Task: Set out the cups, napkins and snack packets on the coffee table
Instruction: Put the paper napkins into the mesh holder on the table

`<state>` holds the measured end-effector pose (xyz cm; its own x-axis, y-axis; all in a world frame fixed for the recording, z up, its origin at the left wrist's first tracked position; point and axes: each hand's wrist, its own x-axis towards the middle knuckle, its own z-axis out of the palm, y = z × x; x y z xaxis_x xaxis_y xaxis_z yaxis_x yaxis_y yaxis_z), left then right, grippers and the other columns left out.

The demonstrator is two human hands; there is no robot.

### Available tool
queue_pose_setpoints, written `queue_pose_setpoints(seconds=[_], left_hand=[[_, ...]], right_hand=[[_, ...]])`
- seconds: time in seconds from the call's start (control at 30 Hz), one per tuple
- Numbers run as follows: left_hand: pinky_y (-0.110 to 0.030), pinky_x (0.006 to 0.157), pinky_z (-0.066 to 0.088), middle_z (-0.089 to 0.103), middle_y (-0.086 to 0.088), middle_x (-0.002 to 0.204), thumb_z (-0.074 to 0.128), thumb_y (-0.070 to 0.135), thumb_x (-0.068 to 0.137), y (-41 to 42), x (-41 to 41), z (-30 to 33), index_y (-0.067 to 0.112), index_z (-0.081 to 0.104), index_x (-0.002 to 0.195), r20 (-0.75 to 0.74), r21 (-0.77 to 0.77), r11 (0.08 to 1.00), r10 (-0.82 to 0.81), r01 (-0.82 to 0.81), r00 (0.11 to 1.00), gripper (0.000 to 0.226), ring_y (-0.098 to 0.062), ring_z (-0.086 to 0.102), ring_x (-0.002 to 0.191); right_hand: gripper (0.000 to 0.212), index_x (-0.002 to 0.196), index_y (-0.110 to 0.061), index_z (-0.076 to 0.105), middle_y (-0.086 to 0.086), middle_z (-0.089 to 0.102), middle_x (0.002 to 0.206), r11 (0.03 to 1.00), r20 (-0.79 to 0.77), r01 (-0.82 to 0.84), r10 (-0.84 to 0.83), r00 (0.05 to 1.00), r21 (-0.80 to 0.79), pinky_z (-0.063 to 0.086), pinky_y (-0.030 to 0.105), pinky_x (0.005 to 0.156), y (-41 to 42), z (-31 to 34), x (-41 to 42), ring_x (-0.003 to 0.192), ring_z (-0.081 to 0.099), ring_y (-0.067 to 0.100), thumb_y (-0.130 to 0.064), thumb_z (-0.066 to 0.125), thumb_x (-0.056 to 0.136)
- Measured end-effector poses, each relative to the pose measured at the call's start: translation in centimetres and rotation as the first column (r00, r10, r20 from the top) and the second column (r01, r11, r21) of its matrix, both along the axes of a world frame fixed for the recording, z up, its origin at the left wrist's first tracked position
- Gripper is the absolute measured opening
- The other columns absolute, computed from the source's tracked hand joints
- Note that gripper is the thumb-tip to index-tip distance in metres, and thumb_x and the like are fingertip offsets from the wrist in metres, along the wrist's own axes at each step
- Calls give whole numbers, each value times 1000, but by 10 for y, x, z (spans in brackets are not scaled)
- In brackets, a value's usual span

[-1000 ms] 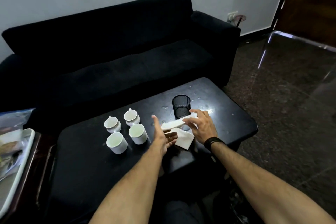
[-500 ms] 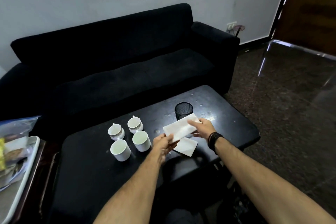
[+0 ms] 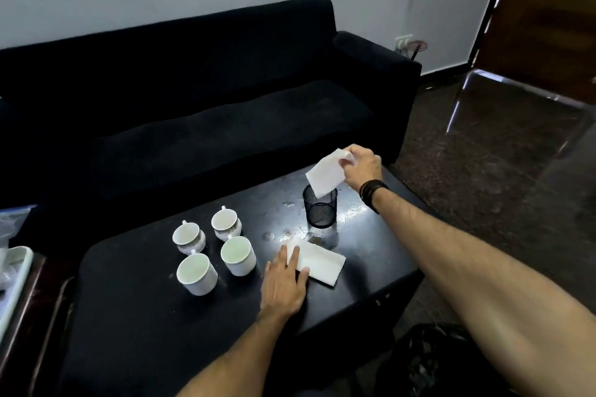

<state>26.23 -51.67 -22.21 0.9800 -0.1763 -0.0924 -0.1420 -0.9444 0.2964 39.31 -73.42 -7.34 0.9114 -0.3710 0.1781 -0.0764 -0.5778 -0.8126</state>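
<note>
Several white cups point(image 3: 215, 250) stand grouped on the left half of the black coffee table point(image 3: 145, 309). A black mesh holder point(image 3: 320, 207) stands right of them. My right hand point(image 3: 362, 167) pinches a folded white napkin point(image 3: 325, 175) by its top edge, and the napkin's lower corner dips into the holder's mouth. My left hand point(image 3: 283, 284) lies flat, fingers spread, on the left end of a small stack of white napkins point(image 3: 321, 263) on the table in front of the holder. No snack packets are clearly visible.
A black sofa point(image 3: 206, 106) runs along the table's far side. At the far left a white tray point(image 3: 14, 280) with clear plastic bags sits on a brown side table. A glass table edge point(image 3: 516, 97) is at the right over dark floor.
My right hand has lifted one napkin away from the stack up to the mesh holder's mouth. My left hand let go of that napkin and came down onto the remaining stack.
</note>
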Motion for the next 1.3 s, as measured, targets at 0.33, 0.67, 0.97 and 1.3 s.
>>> queue_pose_setpoints(seconds=[0.33,0.67,0.97,1.3], left_hand=[[-41,124,8,10,-3,166,18,60,97,8,-7,-32,29,16,157,148,32,999,36,-41,988,68,-19,7,153],[-39,123,17,34,-5,154,26,65,92,9,-11,-28,26,34,151,195,-11,992,125,-125,973,71,-20,28,144],[-41,122,19,29,-7,160,33,60,93,9,-9,-26,22,37,150,195,-38,994,104,-98,975,69,-22,28,146],[-41,115,31,51,-12,142,44,58,90,10,-9,-24,13,50,141,223,-32,995,95,-90,970,68,-29,44,132]], right_hand=[[17,91,-22,67,12,70,98,935,-207,-194,136,969,-296,56,36,79,13,-16,24,94,66,33,-15,52,85],[52,135,-13,40,15,49,135,812,-412,-376,187,892,-445,43,44,101,32,-47,45,128,46,35,-22,62,88],[50,125,-15,45,5,53,125,968,79,202,-192,978,-152,43,38,98,32,-91,-51,115,51,24,-44,57,86],[54,113,-15,69,13,66,118,983,-475,34,-118,872,-182,49,36,97,67,-137,-95,116,58,33,-53,67,74]])
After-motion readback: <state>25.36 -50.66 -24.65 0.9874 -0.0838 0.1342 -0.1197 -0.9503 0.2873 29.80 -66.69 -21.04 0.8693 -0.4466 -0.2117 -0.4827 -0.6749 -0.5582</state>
